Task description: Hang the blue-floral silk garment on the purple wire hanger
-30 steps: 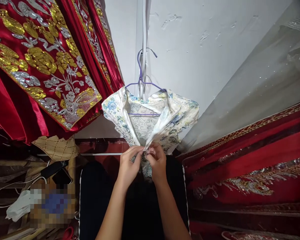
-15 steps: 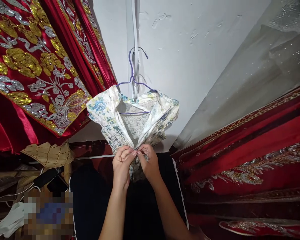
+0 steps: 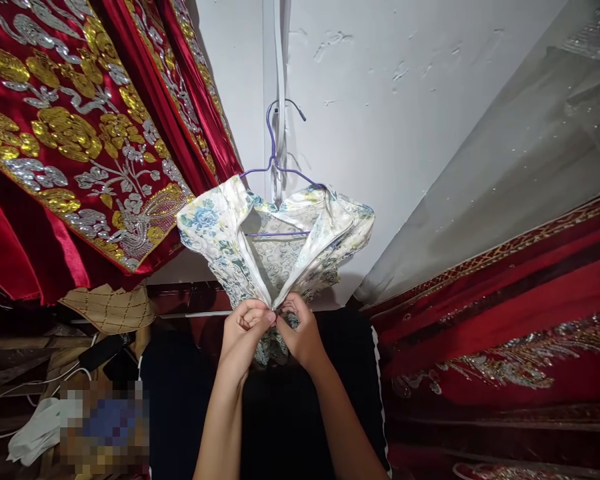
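Observation:
A white floral garment [image 3: 215,227] with blue and yellow flowers hangs on a purple wire hanger [image 3: 273,143] against a white wall. My left hand [image 3: 244,333] pinches the left front edge of the garment where its opening narrows. My right hand [image 3: 300,331] pinches the right front edge right beside it, fingertips of both hands touching. The garment's pale patterned lining shows inside the open neck. Its lower part is hidden behind my hands.
Red garments with gold and silver embroidery [image 3: 80,140] hang at the upper left. A grey sequinned fabric [image 3: 520,153] and red embroidered cloth [image 3: 505,333] fill the right. A woven tan piece [image 3: 107,308], cables and white cloth [image 3: 35,430] lie at lower left.
My hands have stayed pinched together on the garment's front edges. The view has shifted slightly, and the garment's opening has drawn a little more closed at my fingers.

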`<state>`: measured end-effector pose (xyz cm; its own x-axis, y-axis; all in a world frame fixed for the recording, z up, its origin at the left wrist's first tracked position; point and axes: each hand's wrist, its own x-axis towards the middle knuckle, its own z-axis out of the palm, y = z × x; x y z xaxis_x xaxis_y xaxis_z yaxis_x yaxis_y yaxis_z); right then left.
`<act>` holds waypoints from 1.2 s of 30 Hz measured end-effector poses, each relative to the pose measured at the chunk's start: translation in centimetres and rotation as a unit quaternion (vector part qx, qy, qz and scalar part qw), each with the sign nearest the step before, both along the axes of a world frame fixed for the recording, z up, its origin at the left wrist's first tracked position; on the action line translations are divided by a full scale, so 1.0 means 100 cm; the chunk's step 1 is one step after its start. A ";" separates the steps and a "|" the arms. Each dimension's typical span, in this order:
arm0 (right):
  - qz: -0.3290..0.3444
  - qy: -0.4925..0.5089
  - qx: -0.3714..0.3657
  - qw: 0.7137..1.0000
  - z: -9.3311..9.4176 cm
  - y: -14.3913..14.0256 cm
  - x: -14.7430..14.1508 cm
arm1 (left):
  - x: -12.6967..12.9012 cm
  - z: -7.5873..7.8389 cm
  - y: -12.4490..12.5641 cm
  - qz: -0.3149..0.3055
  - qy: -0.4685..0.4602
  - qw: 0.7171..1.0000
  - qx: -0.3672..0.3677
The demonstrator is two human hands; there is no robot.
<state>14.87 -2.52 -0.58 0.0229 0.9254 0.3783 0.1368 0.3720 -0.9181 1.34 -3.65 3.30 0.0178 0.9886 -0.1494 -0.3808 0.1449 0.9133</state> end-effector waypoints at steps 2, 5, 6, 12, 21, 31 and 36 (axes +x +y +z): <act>0.004 -0.003 0.000 1.000 0.001 0.000 -0.002 | 0.003 0.004 -0.002 -0.013 -0.001 1.000 0.008; -0.012 -0.001 0.001 1.000 0.000 0.000 -0.004 | 0.011 0.009 -0.001 -0.013 -0.025 0.999 0.043; -0.020 -0.003 0.003 1.000 0.000 0.000 -0.005 | 0.013 0.011 -0.001 -0.007 -0.033 0.998 0.056; -0.030 -0.001 0.012 0.999 0.002 -0.004 -0.009 | 0.016 0.022 0.005 -0.033 -0.010 0.997 0.076; -0.096 0.014 -0.004 0.995 0.004 -0.008 -0.005 | 0.023 0.043 0.006 -0.034 0.012 0.993 0.115; -0.098 -0.070 0.021 0.992 0.006 -0.014 0.006 | 0.014 0.137 0.091 0.041 -0.001 0.947 0.319; -0.036 -0.106 0.024 0.993 0.001 -0.005 0.016 | 0.007 0.166 0.111 0.074 0.043 0.918 0.386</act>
